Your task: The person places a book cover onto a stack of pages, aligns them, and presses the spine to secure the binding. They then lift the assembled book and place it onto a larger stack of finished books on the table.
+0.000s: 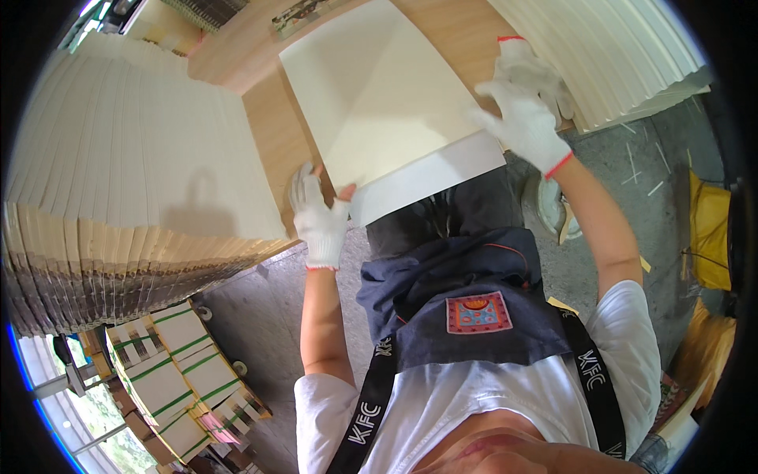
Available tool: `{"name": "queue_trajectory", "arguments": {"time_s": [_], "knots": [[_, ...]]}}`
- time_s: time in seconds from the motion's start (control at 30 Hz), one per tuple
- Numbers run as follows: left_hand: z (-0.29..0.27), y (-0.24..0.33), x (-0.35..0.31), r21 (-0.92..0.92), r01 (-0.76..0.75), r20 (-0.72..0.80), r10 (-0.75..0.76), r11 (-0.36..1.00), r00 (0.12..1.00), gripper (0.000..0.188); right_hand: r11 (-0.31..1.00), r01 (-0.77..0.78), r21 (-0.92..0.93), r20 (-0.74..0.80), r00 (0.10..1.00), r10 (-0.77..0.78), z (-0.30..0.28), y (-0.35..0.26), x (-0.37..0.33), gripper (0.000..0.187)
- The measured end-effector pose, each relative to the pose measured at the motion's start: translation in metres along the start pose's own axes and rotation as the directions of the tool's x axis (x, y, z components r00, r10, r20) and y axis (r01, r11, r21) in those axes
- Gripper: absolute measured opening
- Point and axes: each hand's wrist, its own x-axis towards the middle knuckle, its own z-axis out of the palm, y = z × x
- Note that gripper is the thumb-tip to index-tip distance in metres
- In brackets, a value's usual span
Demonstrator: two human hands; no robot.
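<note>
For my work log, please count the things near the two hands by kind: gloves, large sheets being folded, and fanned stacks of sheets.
White cotton gloves with red cuffs: 2, on the left hand and the right hand
Large cream paper sheet with folded edge: 1
Fanned stacks of cream sheets: 2, left and right
Total: 5

2 gloved hands — left hand (318,217) low with fingers curled, right hand (524,112) higher, fingers spread flat, forearms bare

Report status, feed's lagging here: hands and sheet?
Left hand pinching the cream sheet at its near corner. Right hand flat on its right edge. Fanned stacks alongside.
</note>
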Motion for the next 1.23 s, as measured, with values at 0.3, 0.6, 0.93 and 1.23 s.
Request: {"name": "queue_trajectory", "arguments": {"time_s": [0.3,0.6,0.93,1.23], "knots": [[-0.004,0.003,-0.011,-0.037,0.01,0.099,-0.006,0.999,0.995,0.061,0.989,0.132,-0.066,-0.098,0.986,-0.138,0.027,0.006,-0.033,0.086],[0.0,-0.004,-0.011,0.077,-0.028,0.13,0.017,0.997,0.991,0.067,0.984,0.164,-0.073,-0.094,0.981,-0.171,0.026,0.006,-0.03,0.086],[-0.006,0.001,-0.01,0.105,-0.063,0.15,0.046,0.993,0.988,0.066,0.986,0.144,-0.08,-0.072,0.986,-0.15,0.027,0.006,-0.029,0.09],[0.0,-0.004,-0.01,0.139,-0.055,0.177,0.03,0.989,0.984,0.073,0.99,0.121,-0.067,-0.061,0.99,-0.125,0.027,0.007,-0.031,0.092]]}}
